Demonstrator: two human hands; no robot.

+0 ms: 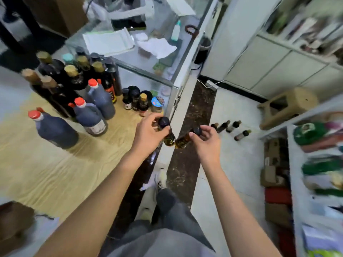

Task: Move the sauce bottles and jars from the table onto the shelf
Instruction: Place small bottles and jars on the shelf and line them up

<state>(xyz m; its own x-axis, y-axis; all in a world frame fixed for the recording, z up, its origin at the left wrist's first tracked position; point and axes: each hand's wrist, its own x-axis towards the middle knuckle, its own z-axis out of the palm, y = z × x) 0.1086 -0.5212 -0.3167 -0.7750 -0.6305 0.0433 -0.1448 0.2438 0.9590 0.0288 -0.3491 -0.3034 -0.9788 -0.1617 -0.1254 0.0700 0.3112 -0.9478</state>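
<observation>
My left hand (148, 133) grips a small dark bottle (168, 133) by its black cap, just past the table's right edge. My right hand (207, 138) holds a second small amber bottle (182, 140) near its cap, tilted toward the first, and the two bottles almost touch. On the cloth-covered table (55, 169) stand several big dark jugs with red caps (91, 115), tall dark bottles (53, 84) and small bottles and jars (141, 102). The white shelf (295, 182) is at the right.
Several small bottles (230, 127) stand on the pale floor between the table and the shelf. A glass counter (154, 52) with papers lies behind the table. A tan stool (287, 106) sits by the white cabinets (269, 64). My legs are below.
</observation>
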